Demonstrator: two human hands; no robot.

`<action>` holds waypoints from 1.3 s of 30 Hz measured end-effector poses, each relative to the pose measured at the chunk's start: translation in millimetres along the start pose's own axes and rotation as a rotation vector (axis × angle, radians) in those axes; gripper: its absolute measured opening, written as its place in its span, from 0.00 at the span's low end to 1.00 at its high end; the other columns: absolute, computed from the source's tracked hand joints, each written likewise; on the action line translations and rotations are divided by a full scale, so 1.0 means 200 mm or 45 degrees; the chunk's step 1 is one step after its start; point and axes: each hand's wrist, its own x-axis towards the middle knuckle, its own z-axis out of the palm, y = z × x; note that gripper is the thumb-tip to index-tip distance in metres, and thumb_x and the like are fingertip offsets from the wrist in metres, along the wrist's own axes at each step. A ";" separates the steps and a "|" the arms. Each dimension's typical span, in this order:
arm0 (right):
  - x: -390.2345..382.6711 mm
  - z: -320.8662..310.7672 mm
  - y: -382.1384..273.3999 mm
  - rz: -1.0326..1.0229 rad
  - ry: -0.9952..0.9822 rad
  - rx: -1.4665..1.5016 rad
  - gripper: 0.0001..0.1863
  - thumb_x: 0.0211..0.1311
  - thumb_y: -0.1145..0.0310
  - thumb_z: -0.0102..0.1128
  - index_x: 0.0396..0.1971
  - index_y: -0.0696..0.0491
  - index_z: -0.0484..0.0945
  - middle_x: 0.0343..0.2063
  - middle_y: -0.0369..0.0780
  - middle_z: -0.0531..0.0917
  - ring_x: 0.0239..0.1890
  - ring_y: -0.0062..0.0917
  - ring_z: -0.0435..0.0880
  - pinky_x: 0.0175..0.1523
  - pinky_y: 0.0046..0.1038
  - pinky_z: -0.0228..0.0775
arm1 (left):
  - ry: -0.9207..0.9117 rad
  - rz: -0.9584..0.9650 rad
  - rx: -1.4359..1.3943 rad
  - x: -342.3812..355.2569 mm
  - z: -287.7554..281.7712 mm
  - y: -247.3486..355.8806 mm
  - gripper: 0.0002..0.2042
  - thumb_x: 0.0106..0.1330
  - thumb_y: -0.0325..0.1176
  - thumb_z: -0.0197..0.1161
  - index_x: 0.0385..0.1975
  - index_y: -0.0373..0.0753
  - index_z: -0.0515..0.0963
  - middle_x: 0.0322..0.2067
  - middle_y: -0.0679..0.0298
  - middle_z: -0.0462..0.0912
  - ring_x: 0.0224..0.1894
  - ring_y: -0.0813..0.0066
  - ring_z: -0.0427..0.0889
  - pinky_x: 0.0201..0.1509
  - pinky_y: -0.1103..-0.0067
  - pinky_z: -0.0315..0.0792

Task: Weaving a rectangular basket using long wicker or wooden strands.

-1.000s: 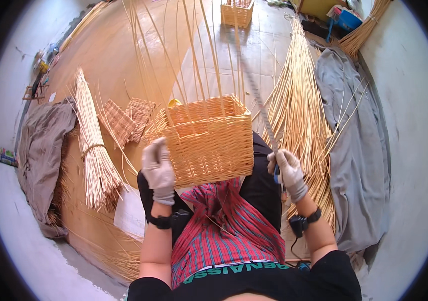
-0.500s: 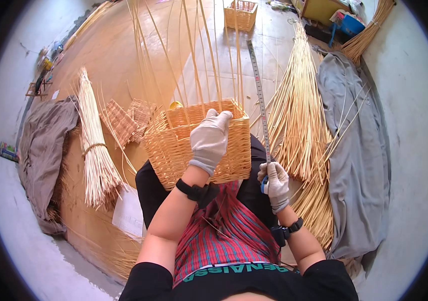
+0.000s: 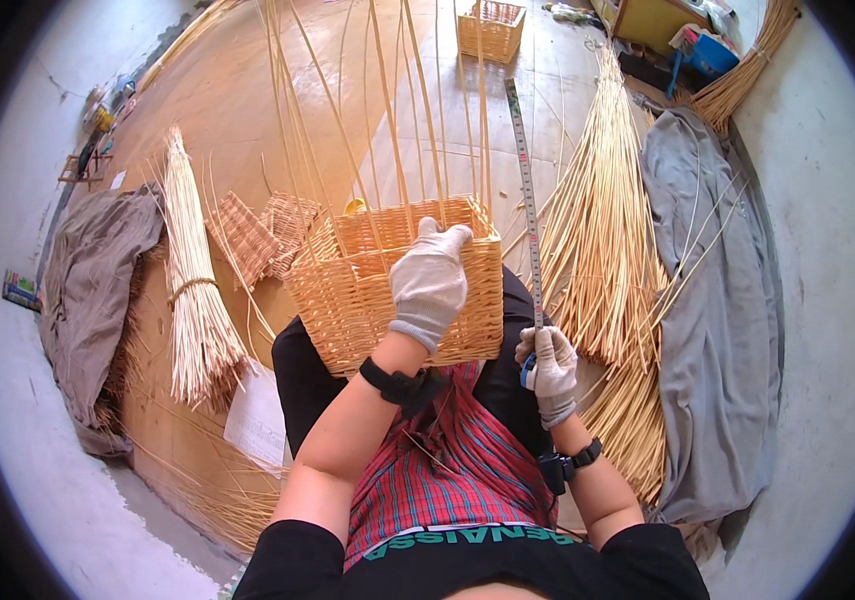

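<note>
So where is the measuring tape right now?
Head view, right of centre: the measuring tape rises from the right hand, beside the wicker basket.

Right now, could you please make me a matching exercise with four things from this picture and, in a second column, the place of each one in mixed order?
Things:
1. left hand
2. right hand
3. tied bundle of willow rods
4. grey cloth

Places:
A. lying on the floor at the person's right, beyond the loose rods
B. gripping the lower end of a measuring tape
C. resting on the half-woven basket on the lap
D. lying on the wooden board at the person's left

Pairs: 1-C, 2-B, 3-D, 4-A
</note>
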 end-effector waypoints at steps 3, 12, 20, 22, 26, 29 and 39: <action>0.00 0.00 0.00 -0.014 -0.003 0.000 0.16 0.78 0.59 0.54 0.39 0.57 0.83 0.25 0.35 0.83 0.28 0.17 0.81 0.37 0.21 0.73 | -0.002 -0.035 -0.145 -0.02 0.00 -0.01 0.16 0.62 0.24 0.61 0.46 0.52 0.82 0.41 0.61 0.79 0.34 0.58 0.83 0.37 0.66 0.76; -0.01 0.00 0.01 -0.009 0.024 -0.030 0.16 0.78 0.59 0.54 0.39 0.57 0.82 0.24 0.35 0.83 0.28 0.17 0.81 0.36 0.21 0.73 | 0.318 0.052 -0.180 -0.09 0.00 0.06 0.15 0.66 0.31 0.66 0.52 0.46 0.80 0.48 0.60 0.79 0.40 0.58 0.86 0.40 0.66 0.79; 0.00 0.01 0.02 -0.017 0.027 -0.062 0.16 0.79 0.61 0.53 0.38 0.57 0.82 0.23 0.36 0.82 0.26 0.19 0.81 0.34 0.21 0.72 | -0.011 -0.028 -0.227 -0.01 0.09 0.17 0.18 0.67 0.45 0.65 0.51 0.45 0.75 0.49 0.56 0.80 0.39 0.51 0.86 0.39 0.60 0.79; 0.01 0.01 0.02 -0.127 0.054 -0.131 0.18 0.79 0.56 0.53 0.37 0.56 0.81 0.23 0.36 0.82 0.24 0.19 0.80 0.32 0.22 0.73 | -0.117 -0.087 -0.158 0.01 0.11 0.18 0.18 0.68 0.45 0.64 0.52 0.45 0.74 0.47 0.54 0.80 0.37 0.50 0.86 0.38 0.59 0.78; 0.01 -0.02 0.03 -0.096 0.033 -0.063 0.18 0.78 0.55 0.54 0.37 0.54 0.81 0.23 0.35 0.83 0.24 0.19 0.81 0.32 0.22 0.74 | -0.066 -0.071 -0.161 0.02 0.06 0.14 0.17 0.68 0.42 0.63 0.52 0.44 0.73 0.43 0.51 0.79 0.35 0.49 0.85 0.36 0.57 0.78; 0.01 -0.09 0.01 0.058 0.167 0.120 0.17 0.76 0.53 0.57 0.38 0.52 0.82 0.25 0.35 0.85 0.24 0.19 0.83 0.31 0.22 0.76 | -0.026 -0.112 -0.166 -0.02 -0.07 0.09 0.16 0.67 0.43 0.63 0.49 0.43 0.73 0.42 0.50 0.79 0.35 0.48 0.85 0.35 0.57 0.77; 0.16 0.08 -0.30 0.044 0.089 0.180 0.18 0.77 0.53 0.54 0.33 0.51 0.80 0.24 0.31 0.81 0.23 0.15 0.77 0.29 0.21 0.70 | 0.284 -0.015 -0.798 -0.60 -0.76 -0.19 0.14 0.64 0.28 0.67 0.46 0.36 0.73 0.29 0.62 0.79 0.30 0.78 0.79 0.37 0.77 0.75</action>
